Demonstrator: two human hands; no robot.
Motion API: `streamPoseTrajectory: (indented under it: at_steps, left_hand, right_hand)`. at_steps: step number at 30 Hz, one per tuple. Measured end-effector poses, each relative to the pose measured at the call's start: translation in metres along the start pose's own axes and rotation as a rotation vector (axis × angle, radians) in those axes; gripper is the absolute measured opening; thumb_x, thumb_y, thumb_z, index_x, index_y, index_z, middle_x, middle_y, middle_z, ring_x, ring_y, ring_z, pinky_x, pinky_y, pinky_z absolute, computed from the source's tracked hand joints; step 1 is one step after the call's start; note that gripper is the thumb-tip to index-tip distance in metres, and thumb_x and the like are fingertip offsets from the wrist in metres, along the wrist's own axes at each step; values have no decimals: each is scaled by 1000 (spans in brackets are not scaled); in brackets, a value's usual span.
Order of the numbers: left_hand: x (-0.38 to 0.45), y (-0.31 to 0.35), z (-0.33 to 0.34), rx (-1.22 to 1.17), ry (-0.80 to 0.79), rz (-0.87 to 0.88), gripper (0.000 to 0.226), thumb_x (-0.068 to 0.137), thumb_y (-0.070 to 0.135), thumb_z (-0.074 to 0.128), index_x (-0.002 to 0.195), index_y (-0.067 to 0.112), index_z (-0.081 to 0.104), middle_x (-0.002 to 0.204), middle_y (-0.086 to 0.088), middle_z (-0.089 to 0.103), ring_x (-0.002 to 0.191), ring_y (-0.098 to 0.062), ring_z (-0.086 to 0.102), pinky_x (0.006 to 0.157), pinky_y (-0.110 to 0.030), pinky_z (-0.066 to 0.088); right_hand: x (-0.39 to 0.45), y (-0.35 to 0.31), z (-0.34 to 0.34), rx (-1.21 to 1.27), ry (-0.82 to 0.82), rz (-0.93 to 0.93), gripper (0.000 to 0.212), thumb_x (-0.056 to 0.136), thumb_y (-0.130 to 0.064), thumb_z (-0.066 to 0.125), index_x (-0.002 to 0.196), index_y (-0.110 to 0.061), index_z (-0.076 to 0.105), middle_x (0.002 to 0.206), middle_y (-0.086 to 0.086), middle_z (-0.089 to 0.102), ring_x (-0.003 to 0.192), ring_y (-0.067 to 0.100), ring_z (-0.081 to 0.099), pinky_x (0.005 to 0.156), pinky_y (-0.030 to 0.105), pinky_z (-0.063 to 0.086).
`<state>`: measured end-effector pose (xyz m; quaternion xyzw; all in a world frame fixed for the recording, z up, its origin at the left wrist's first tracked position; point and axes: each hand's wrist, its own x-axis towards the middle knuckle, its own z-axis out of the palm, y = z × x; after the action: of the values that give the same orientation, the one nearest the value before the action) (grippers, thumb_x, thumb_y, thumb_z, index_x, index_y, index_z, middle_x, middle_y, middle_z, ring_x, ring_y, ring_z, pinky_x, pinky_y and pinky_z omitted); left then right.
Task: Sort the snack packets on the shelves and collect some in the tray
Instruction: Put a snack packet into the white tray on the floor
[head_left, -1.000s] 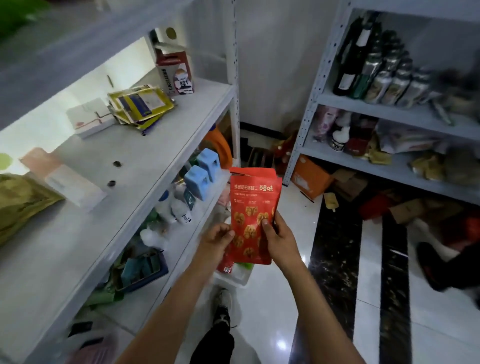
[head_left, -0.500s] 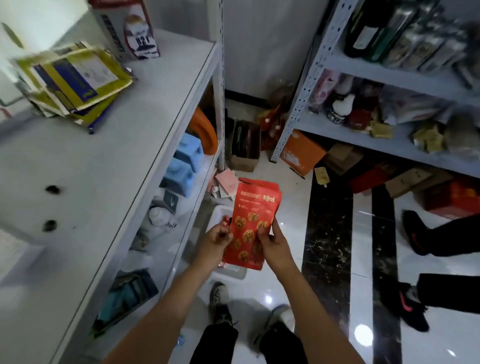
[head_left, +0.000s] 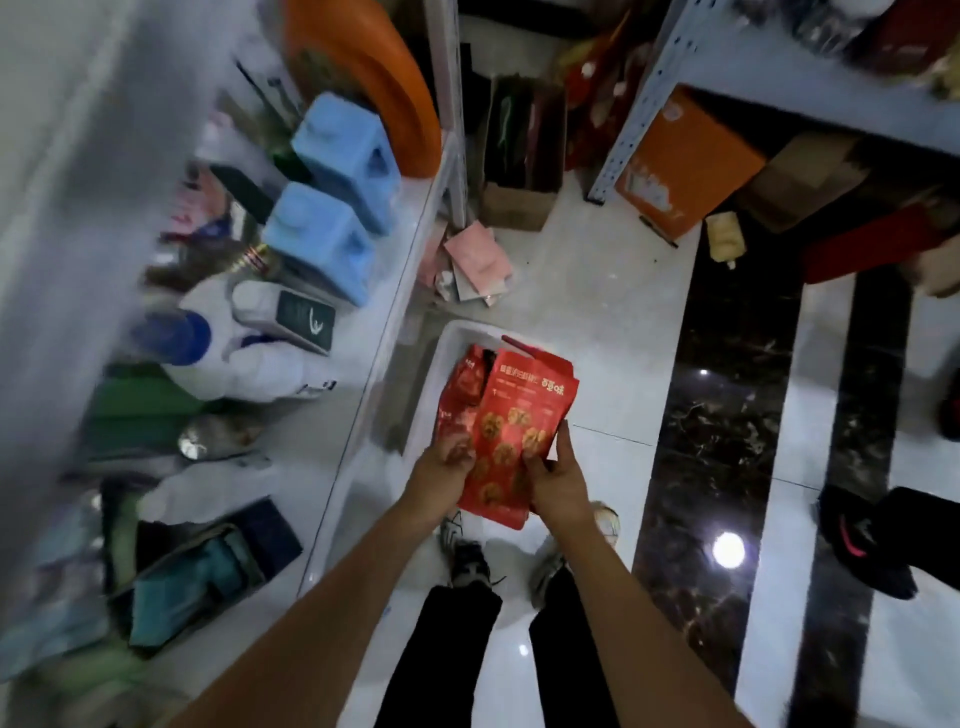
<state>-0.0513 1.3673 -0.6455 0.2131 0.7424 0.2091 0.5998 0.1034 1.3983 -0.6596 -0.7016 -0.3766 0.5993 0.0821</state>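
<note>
I hold a red snack packet (head_left: 519, 431) printed with walnut pictures, one hand on each lower edge. My left hand (head_left: 444, 470) grips its left side and my right hand (head_left: 556, 478) grips its right side. The packet hangs above a white tray (head_left: 431, 364) that stands on the floor beside the left shelf unit. Another red packet (head_left: 460, 395) lies in the tray, partly hidden behind the one I hold.
The left shelf (head_left: 374, 332) holds two blue jugs (head_left: 332, 234), white bottles (head_left: 244, 358) and dark boxes. A cardboard box (head_left: 519, 156), an orange box (head_left: 685, 166) and pink packets (head_left: 475, 260) lie on the floor. Another person's shoe (head_left: 862, 540) is at the right.
My view has tilted down from the upper shelf to the floor. Both hands have lowered the red packet until it hangs over the white tray.
</note>
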Motion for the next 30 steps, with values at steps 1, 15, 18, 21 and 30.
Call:
streamPoseTrajectory:
  at_steps: [1, 15, 18, 21, 30]
  left_hand:
    - [13, -11, 6, -28, -2, -39, 24, 99, 19, 52, 122, 23, 59, 123, -5, 61, 109, -23, 61, 95, -38, 51]
    - [132, -99, 53, -133, -156, -226, 35, 93, -4, 55, 88, 30, 59, 86, 7, 65, 85, -21, 65, 81, -34, 53]
    - [160, -109, 53, -120, -201, -185, 33, 95, -5, 50, 95, 27, 59, 86, 6, 68, 79, -14, 69, 69, -26, 57]
    - [184, -111, 53, 10, -164, -114, 25, 97, -2, 47, 88, 19, 57, 83, 0, 65, 69, -12, 68, 57, -20, 55]
    - [185, -107, 37, 494, 2, -147, 38, 96, 22, 51, 133, 14, 46, 123, -17, 60, 104, -34, 58, 82, -34, 45]
  right_hand:
    - [14, 14, 5, -21, 1, 31, 71, 99, -36, 53, 153, -45, 7, 118, 17, 66, 99, 32, 67, 88, 52, 56]
    - [151, 120, 42, -239, -83, 76, 62, 101, -37, 43, 154, -42, 11, 113, 15, 67, 99, 35, 66, 89, 49, 53]
    - [178, 127, 51, -244, -80, 48, 62, 101, -33, 43, 155, -40, 12, 118, 13, 65, 103, 34, 64, 91, 48, 53]
    - [201, 135, 58, -226, -76, 75, 62, 100, -35, 44, 154, -40, 14, 120, 13, 65, 103, 35, 65, 90, 51, 54]
    - [201, 127, 7, -529, -148, 158, 60, 103, -31, 42, 156, -20, 17, 150, 10, 45, 133, 30, 46, 103, 35, 38]
